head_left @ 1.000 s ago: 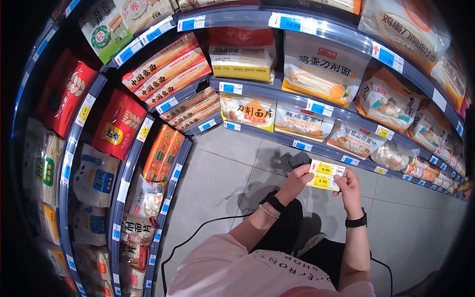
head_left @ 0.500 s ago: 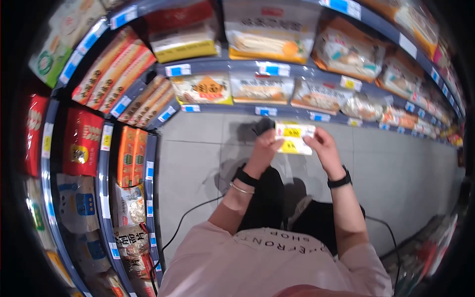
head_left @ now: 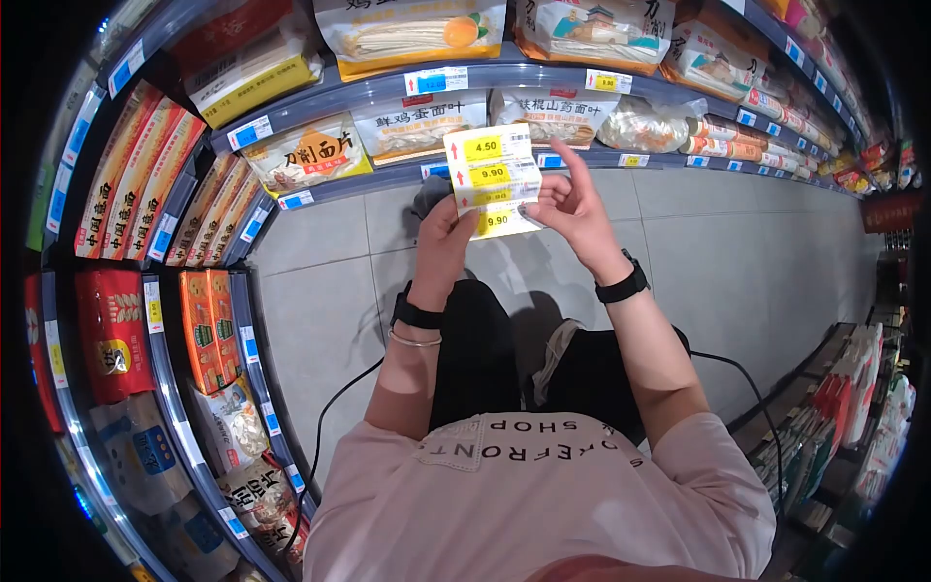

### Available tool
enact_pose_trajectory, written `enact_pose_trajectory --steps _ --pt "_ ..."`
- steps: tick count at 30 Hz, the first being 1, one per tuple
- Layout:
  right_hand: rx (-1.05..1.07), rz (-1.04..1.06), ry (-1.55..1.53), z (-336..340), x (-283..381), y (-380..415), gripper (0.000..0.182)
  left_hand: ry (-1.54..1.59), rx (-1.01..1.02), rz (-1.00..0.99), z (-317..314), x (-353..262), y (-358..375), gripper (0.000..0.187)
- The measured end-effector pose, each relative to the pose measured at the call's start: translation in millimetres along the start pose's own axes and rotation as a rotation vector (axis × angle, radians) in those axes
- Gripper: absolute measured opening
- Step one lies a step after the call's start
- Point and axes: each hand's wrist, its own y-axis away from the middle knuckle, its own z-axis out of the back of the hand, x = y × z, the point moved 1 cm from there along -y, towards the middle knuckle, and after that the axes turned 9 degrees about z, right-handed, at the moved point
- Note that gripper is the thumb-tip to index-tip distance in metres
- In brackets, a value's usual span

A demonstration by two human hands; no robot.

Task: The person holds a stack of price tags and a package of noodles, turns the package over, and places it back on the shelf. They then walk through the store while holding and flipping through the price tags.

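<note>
Between my hands is a small stack of white and yellow price labels (head_left: 492, 173), spread so that several prices show, among them 4.50 and 9.90. My left hand (head_left: 446, 238) pinches its lower left corner between thumb and fingers. At the lower right, my right hand (head_left: 572, 211) presses its thumb on the labels, with the other fingers partly behind and the index finger pointing up. The labels are held above the floor, in front of the bottom shelf with its bag of noodles (head_left: 420, 126).
Shelves curve around ahead and to the left, with price strips (head_left: 436, 80) along their edges. Red noodle packs (head_left: 114, 330) and orange boxes (head_left: 208, 325) stand at left. Black cables (head_left: 335, 400) hang beside my body. More bagged goods (head_left: 844, 388) stand at right.
The labels have spread apart, showing more of them. My right index finger has lifted away from them. The view has shifted, with the shelves ahead now farther left and higher.
</note>
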Motion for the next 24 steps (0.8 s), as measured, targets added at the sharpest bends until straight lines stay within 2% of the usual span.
enact_pose_trajectory --steps 2,3,5,10,16,19,21,22,24 --pt "0.076 0.197 0.158 -1 6 -2 0.057 0.027 -0.023 0.021 -3 -7 -2 0.020" --pt "0.072 0.193 0.159 1 8 -2 0.057 0.028 -0.021 0.026 -2 -7 -5 0.020" --pt "0.197 0.183 0.472 6 11 -3 0.068 0.074 0.029 0.077 1 -7 -9 0.020" --pt "0.167 0.081 0.385 12 16 -3 0.075 0.205 0.110 0.109 -8 -20 -7 0.021" --pt "0.161 0.186 0.501 19 15 -3 0.076 0.202 0.149 0.098 -10 -17 -11 0.024" --pt "0.101 0.162 0.384 27 10 -4 0.067 0.201 0.199 0.090 -15 -20 -9 0.027" --pt "-0.042 0.005 0.217 30 7 -5 0.047 0.161 0.228 0.093 -18 -21 -9 0.030" --pt "-0.047 0.005 0.215 29 8 -6 0.047 0.139 0.253 0.113 -19 -21 -9 0.033" --pt "-0.158 0.026 0.256 28 12 -7 0.029 0.115 0.282 0.136 -21 -21 -10 0.036"
